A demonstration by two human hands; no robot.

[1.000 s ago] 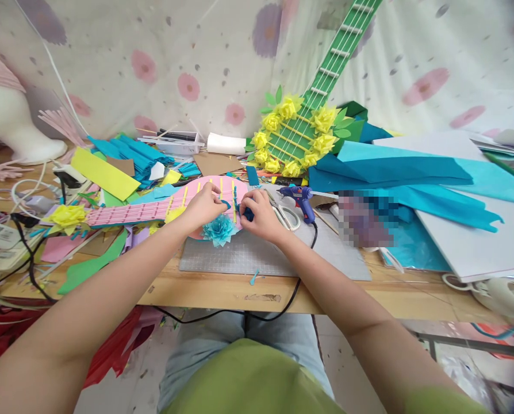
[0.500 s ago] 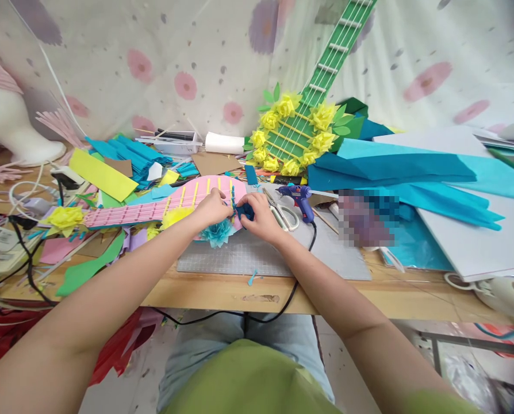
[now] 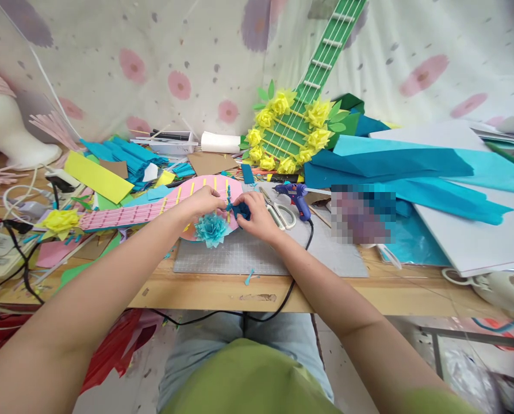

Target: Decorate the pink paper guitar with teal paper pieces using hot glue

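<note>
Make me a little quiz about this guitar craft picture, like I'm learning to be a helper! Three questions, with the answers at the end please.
1. True or false: the right hand is holding the scissors.
2. What colour is the ruffled flower nearest the left hand?
A) purple
B) light blue
C) red
3. Fill the gap: in the picture, the glue gun lies to the ____ of the pink guitar.

Key:
1. False; its fingers are on a dark blue piece.
2. B
3. right
</note>
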